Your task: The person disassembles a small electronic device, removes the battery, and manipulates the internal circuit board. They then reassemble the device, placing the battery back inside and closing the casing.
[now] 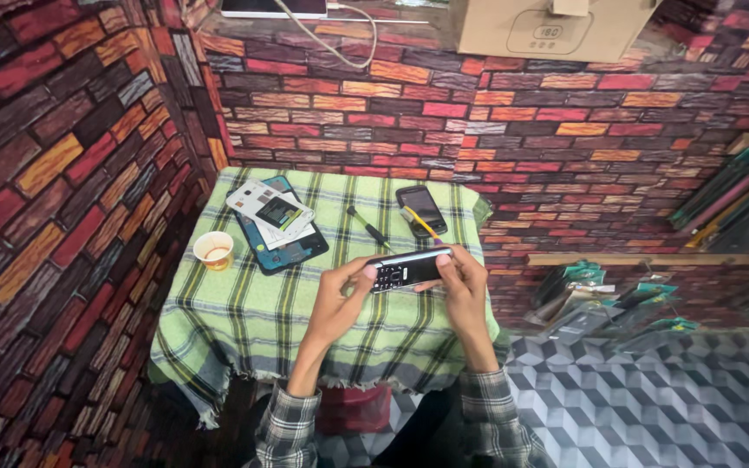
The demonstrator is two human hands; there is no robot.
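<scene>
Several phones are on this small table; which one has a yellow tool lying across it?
The dark phone at the far edge of the green checked cloth, beyond both hands; a yellow tool lies across its screen.

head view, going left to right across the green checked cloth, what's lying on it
paper cup → opened phone with loose parts stacked on it → screwdriver → black phone with a yellow tool across it
</scene>
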